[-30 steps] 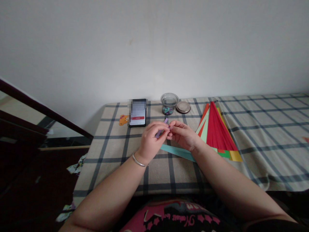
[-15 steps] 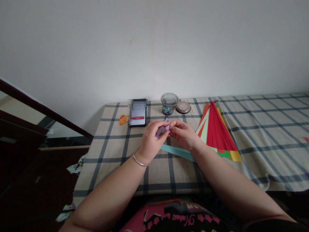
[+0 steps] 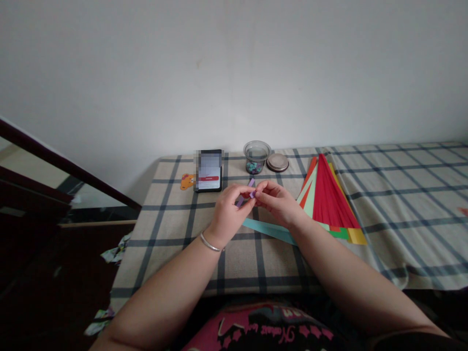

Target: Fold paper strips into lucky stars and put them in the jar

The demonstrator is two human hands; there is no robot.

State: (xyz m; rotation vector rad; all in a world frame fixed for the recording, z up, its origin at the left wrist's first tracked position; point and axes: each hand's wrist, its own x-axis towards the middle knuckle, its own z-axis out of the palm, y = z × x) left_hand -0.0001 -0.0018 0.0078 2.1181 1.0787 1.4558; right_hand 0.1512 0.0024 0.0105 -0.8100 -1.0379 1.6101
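Note:
My left hand (image 3: 229, 209) and my right hand (image 3: 278, 204) meet above the checked cloth, both pinched on a narrow purple paper strip (image 3: 243, 197). The strip's end pokes up between the fingertips, partly folded. A silver bangle sits on my left wrist. A light blue paper strip (image 3: 268, 230) lies on the cloth under my right wrist.
A fan of red, green, orange and yellow paper strips (image 3: 326, 200) lies to the right. A small clear jar (image 3: 256, 157) with coloured bits and its round lid (image 3: 277, 162) stand near the wall. A phone (image 3: 209, 171) lies beside a bear sticker (image 3: 187, 182). The cloth-covered table (image 3: 175, 234) drops off at left.
The fingertips have shifted slightly on the purple strip, working its folded end. Both hands stay in the same place.

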